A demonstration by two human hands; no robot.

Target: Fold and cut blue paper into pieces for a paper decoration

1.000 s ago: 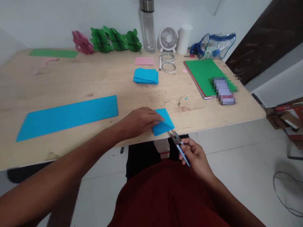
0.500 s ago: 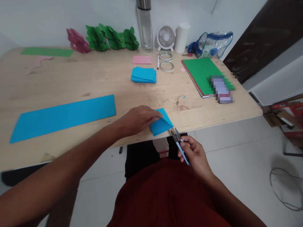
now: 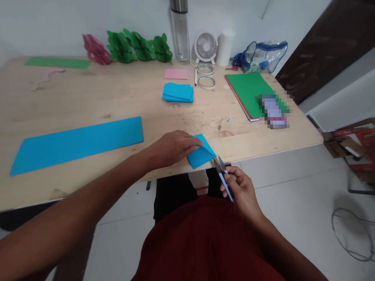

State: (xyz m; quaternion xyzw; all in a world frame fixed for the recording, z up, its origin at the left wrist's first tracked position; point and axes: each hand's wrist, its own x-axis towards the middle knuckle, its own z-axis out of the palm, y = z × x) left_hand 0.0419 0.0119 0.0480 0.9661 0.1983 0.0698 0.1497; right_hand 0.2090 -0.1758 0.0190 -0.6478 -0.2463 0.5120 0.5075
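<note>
Just below the frame's centre, the left hand [image 3: 175,148] pinches the folded blue paper [image 3: 202,157] on the surface [image 3: 117,99]. The right hand [image 3: 240,188], nearer the paper's right corner, has fingers closed round thread snips [image 3: 225,182] slanting up-left, parted blade tips beside that corner.

Bright blue covers the near folded paper [image 3: 199,157], the long strip [image 3: 80,144] at left and the paper stack [image 3: 177,92] farther off. The snips [image 3: 225,183] are light blue with grey blades [image 3: 217,165]; the surface [image 3: 117,95] is brown-marked pale wood. Far left, the leafy shapes [image 3: 120,47] are deep green; at right, the book [image 3: 245,91] is green with a red edge
</note>
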